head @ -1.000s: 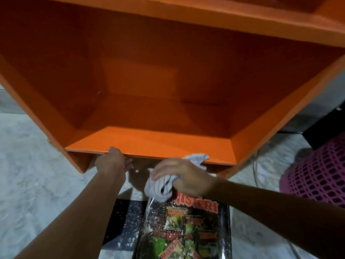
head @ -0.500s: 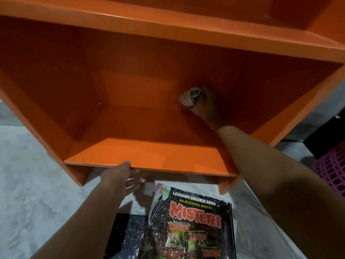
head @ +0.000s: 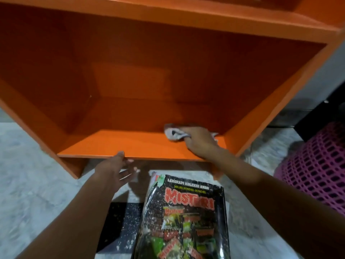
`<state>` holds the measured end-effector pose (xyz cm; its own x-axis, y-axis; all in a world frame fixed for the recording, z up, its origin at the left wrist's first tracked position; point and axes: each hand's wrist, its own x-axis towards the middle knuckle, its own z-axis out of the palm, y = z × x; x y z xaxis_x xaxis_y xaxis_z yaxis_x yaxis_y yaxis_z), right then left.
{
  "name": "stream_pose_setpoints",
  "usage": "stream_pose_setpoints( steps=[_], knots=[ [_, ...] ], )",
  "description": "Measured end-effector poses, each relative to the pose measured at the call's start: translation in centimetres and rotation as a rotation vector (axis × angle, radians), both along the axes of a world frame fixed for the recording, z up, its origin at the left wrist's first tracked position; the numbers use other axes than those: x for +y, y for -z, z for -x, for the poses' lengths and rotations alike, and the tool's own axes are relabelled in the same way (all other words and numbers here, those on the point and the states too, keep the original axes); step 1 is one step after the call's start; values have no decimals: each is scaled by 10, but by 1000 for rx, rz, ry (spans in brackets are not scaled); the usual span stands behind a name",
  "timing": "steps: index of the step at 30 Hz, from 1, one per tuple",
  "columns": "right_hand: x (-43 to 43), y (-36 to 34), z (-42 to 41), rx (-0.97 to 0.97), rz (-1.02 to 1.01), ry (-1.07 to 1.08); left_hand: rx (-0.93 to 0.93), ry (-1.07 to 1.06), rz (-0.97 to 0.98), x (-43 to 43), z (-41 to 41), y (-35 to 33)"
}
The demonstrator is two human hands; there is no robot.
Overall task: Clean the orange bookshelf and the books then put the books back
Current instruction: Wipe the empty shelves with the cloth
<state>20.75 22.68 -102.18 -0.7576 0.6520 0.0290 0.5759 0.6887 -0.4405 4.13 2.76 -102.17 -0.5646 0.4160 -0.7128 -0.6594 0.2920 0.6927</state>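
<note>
Bookshelf [head: 115, 144], orange, is viewed from above and in front, standing on a grey mottled floor [head: 28, 174]. Right hand [head: 200, 142] is placed inside the lower compartment, toward the right end of the bottom board and near its front edge. Its fingers are curled over a crumpled pale cloth [head: 174, 134] with dark stripes, which is pressed against the board; cloth is seen sticking out on both sides of the hand. Left hand [head: 113, 171] is held at the front edge of the same board, left of centre. The thumb tip is laid on the edge, the other fingers are extended and spread just below it, and nothing is gripped. Books are noted outside the shelf, on the floor just in front of it. A glossy magazine [head: 186, 217] titled "MISTERI" in red is laid on top, partly covering a dark speckled book [head: 121, 227] to its left. A pink mesh basket [head: 315, 174] is recorded at the right margin.
</note>
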Motion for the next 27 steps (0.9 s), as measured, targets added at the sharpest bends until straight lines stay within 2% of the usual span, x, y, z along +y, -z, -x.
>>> stream_pose_setpoints(
  steps=[2, 6, 8, 10, 12, 13, 15, 18, 21, 23, 25, 27],
  knots=[
    [-42, -4, -25, 19, 37, -133, -9, -32, -4, 2, -3, 0],
    [-94, -20, -72, -120, 125, -285, -9, -65, -7, 6, -11, 2],
    [-103, -27, -86, -76, 88, -229, -17, -32, -8, 11, -18, 3],
    [-95, -34, -88, 69, 14, -66, -19, -10, -8, 15, -24, 6],
    [-74, -38, -74, 177, -187, 77, -11, 12, -2, 19, -30, 10],
    [-60, -41, -63, 164, -279, 139, -4, 17, 0, 21, -32, 12],
    [-30, -46, -38, 10, -343, 258, 2, 15, 2, 24, -33, 14],
    [-2, -40, -18, -343, -332, 349, 5, -4, -7, 28, -32, 15],
    [0, -20, -21, -418, -315, 382, -5, -5, -15, 29, -31, 20],
    [-17, -9, -34, -366, -353, 389, -9, -7, -20, 28, -29, 22],
    [-43, 1, -58, -199, -402, 338, -15, -1, -14, 28, -27, 22],
    [-73, 5, -88, -107, -306, 275, -30, 13, -14, 26, -26, 21]
  ],
)
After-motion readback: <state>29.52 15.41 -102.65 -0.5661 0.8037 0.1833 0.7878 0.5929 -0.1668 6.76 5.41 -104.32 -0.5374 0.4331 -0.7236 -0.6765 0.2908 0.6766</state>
